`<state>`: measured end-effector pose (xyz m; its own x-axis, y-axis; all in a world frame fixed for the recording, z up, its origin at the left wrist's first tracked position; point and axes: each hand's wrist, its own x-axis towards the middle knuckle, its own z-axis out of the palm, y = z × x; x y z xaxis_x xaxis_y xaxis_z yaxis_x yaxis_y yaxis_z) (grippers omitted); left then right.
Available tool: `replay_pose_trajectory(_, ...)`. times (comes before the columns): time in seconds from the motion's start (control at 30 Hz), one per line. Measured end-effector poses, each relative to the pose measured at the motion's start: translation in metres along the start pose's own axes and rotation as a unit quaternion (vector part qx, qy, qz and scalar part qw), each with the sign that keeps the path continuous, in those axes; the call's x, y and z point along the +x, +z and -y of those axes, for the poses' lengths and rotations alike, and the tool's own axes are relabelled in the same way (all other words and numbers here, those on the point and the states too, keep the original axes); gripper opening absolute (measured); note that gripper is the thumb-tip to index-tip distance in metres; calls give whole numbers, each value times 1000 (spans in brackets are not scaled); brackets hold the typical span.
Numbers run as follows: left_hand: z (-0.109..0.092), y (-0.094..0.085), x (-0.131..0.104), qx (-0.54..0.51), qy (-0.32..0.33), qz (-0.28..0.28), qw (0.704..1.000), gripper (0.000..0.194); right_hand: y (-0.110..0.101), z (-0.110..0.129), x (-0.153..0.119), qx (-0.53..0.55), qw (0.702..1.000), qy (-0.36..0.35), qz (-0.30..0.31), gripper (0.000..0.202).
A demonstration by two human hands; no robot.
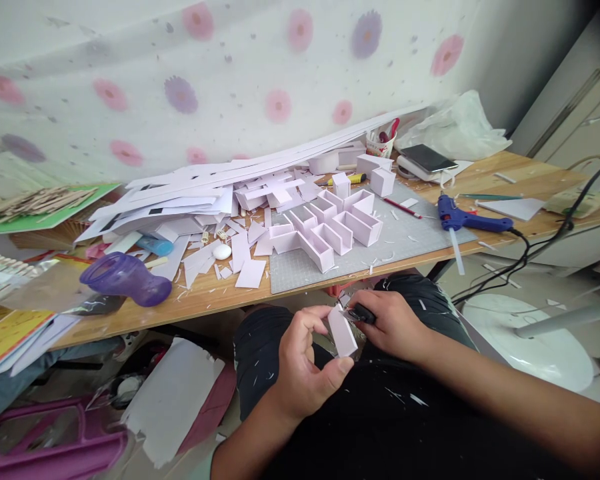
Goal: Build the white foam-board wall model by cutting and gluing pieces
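White box (pixel 343 333): above the lap (pixel 263 343), before the counter (pixel 535 177). Left hand (pixel 305 363), half-curled, pinches it; right hand (pixel 393 323), closed, grips a black tool (pixel 364 313) beside its upper end. Counter carries a white model (pixel 317 255) on a mat (pixel 290 277), glue gun (pixel 473 218), cup (pixel 380 147) with unreadable print.

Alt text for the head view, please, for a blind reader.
A left hand holds a small white board piece, the right hand a black-handled tool close to it. Beyond, on a wooden desk, white open-topped compartments stand on a grey cutting mat, a blue glue gun to their right.
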<state>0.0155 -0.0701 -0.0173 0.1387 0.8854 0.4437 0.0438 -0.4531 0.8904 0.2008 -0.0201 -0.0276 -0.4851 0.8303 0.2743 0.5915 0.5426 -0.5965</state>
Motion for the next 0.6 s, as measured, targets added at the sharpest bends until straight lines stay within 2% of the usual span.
replay_pose_trajectory(0.27, 1, 0, 0, 10, -5, 3, 1000, 28, -2, 2, 0, -15, 999, -38, -13, 11)
replay_pose_trajectory(0.6, 4, -1, -3, -8, 0, 10, 1000, 29, 4, -2, 2, -32, 999, 3, -2, 11)
